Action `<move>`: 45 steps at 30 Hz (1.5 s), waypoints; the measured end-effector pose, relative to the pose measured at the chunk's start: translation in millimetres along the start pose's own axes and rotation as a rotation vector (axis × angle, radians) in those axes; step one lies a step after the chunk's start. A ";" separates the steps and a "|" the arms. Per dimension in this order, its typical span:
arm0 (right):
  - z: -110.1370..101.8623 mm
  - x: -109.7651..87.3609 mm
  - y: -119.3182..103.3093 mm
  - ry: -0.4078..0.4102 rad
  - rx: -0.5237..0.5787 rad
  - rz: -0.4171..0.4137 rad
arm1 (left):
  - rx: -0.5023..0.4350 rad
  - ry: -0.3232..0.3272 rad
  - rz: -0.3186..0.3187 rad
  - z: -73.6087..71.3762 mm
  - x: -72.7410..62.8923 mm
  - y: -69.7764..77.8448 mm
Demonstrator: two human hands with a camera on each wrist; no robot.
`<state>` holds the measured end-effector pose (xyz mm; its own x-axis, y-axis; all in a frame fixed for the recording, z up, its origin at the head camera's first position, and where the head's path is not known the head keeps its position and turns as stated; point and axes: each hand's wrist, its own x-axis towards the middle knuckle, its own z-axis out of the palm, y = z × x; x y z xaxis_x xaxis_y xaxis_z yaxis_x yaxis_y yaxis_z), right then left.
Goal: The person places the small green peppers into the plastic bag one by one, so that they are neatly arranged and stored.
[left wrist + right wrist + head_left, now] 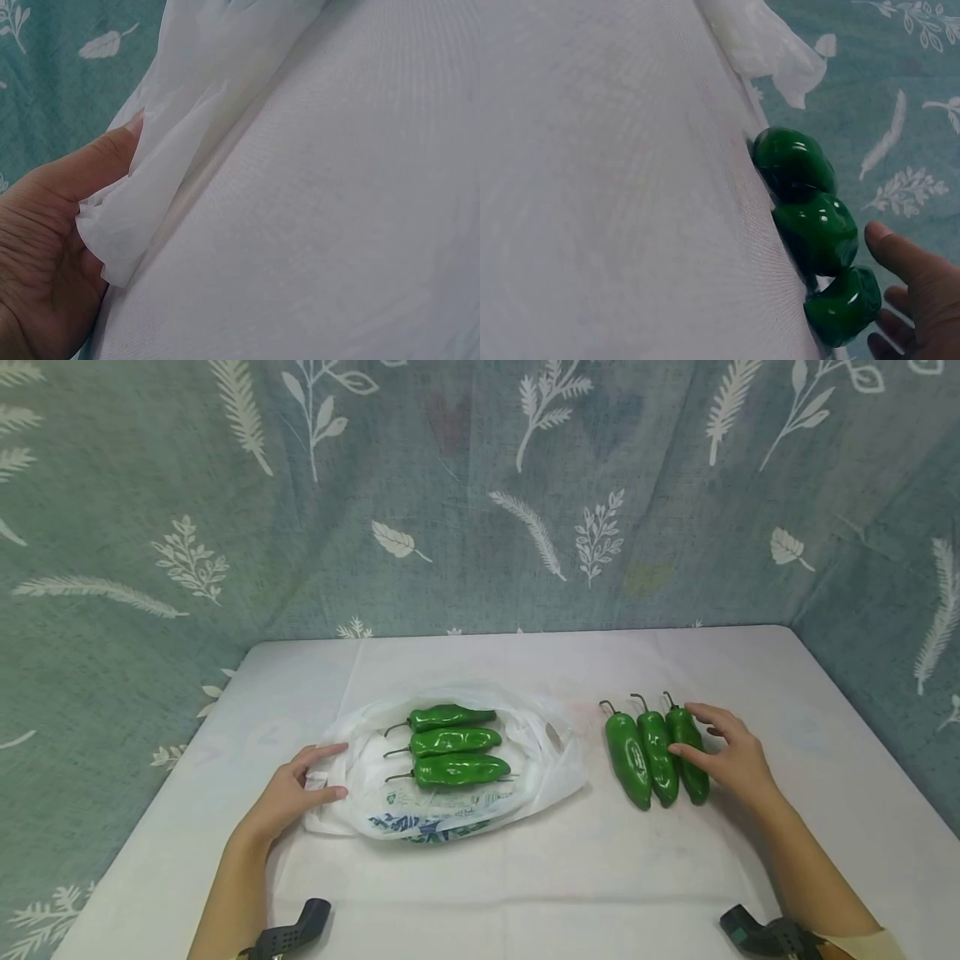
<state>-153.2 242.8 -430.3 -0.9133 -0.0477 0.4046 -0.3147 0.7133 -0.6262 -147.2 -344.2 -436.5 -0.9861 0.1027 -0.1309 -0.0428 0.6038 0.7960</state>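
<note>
On the right of the white cloth (502,893), the rightmost green pepper (682,731) sat directly under the right hand (731,756), in a row with the middle pepper (658,760) and the left pepper (628,760); its long axis ran far to near, stem end far, tip slightly right; thumb tip was at its left side, fingertips at its far right, so the hand straddled it; fingers parted, not wrapped round it, contact unclear; the left hand (288,793) was well apart, thumb and forefinger spread at the left edge of the white bag (555,777), no pinch visible, other fingers hidden; bag lay left of the row; three peppers (456,742) inside its rim ran left to right, stems left, crosswise to the row.
</note>
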 end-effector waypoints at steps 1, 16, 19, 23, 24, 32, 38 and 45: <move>0.2 -0.7 0.3 -0.002 0.000 0.007 | -0.003 -0.002 0.006 0.0 0.2 -0.3; -5.2 -3.5 3.4 -0.098 -0.013 0.234 | -0.006 0.009 0.031 0.8 1.6 -2.2; -4.5 -3.4 4.2 -0.097 -0.016 0.245 | -0.010 0.009 0.029 0.8 1.8 -2.3; -2.2 -4.0 6.3 -0.080 -0.026 0.242 | -0.013 0.007 0.030 0.9 2.0 -3.1; -1.5 -4.2 6.8 -0.076 -0.031 0.240 | -0.013 0.007 0.032 1.0 1.9 -3.3; 0.4 -6.0 8.3 -0.064 -0.047 0.254 | -0.015 0.009 0.032 1.4 0.2 -2.2; -0.1 -5.6 5.5 -0.050 -0.057 0.253 | -0.020 0.010 0.037 1.8 0.0 -2.2; -3.1 -4.8 2.2 -0.020 -0.045 0.241 | -0.023 0.012 0.047 1.9 0.3 -3.1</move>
<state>-148.7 246.8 -431.6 -0.9657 0.1142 0.2331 -0.0753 0.7362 -0.6726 -147.2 -344.5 -440.1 -0.9889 0.1210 -0.0859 0.0003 0.5805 0.8142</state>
